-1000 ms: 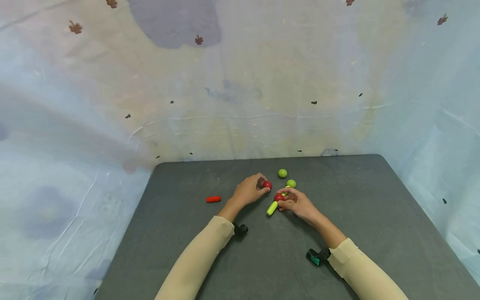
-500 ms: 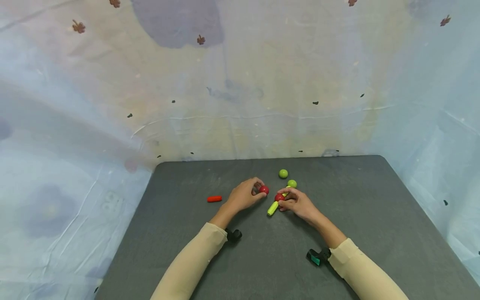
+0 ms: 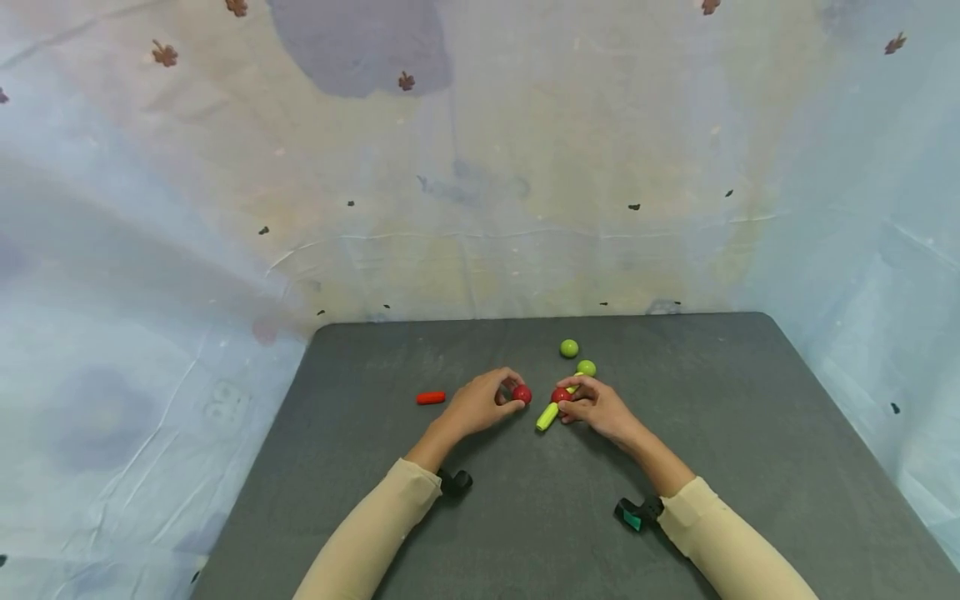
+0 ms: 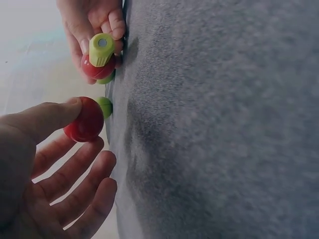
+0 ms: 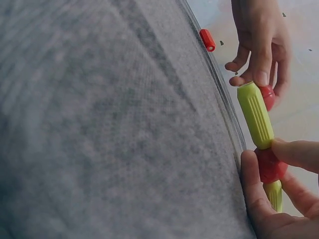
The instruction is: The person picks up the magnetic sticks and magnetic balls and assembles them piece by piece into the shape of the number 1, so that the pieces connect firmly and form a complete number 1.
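My left hand (image 3: 480, 402) pinches a red ball (image 3: 522, 394) between thumb and fingers. In the left wrist view the thumb presses that ball (image 4: 87, 122) from one side while the other fingers spread loosely below. My right hand (image 3: 598, 408) grips a second red ball (image 3: 560, 395) with thumb and fingertips. A yellow-green ribbed rod (image 3: 547, 417) joins this ball on the near side. Another yellow-green rod (image 5: 274, 196) extends from its far side, partly hidden by my fingers. A small metal disc (image 4: 102, 43) shows in the near rod's end. The two red balls are apart.
One green ball (image 3: 587, 367) lies at the far rod's end; whether it is attached I cannot tell. Another green ball (image 3: 569, 348) lies farther back. To the left of my left hand is a red rod (image 3: 431, 398). All lie on a dark grey table (image 3: 750, 467).
My left hand has drawn back toward me and to the left, carrying its red ball away from the right hand's piece. The right hand has stayed in place.
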Demonstrator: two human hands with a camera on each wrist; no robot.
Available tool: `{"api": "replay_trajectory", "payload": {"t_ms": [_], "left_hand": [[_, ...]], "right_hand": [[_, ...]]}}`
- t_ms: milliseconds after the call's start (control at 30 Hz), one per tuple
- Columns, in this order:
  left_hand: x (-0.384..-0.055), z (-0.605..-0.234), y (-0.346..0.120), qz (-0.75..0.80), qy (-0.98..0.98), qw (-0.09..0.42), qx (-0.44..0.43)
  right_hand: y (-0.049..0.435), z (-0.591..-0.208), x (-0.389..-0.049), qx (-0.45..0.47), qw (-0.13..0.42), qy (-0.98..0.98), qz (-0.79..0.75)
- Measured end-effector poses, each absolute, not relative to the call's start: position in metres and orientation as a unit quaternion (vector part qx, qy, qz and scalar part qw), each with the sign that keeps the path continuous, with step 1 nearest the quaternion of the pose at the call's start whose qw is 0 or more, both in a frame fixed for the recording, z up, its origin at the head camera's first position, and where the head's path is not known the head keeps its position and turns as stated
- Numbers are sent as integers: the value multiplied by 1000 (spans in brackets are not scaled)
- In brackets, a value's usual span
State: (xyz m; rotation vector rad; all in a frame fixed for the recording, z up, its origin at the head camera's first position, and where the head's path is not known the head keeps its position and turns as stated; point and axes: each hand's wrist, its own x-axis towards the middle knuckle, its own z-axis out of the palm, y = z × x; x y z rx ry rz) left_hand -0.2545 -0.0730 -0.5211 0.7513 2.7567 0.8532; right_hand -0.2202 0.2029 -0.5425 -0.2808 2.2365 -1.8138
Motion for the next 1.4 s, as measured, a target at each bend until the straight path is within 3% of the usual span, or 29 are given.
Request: {"api": "replay_trajectory", "payload": {"t_ms": [1400], "left_hand": [[-216,-525,-80,268,910,121,292]], "right_hand": [[204,-544,-222,-111,115,770,-617]]}}
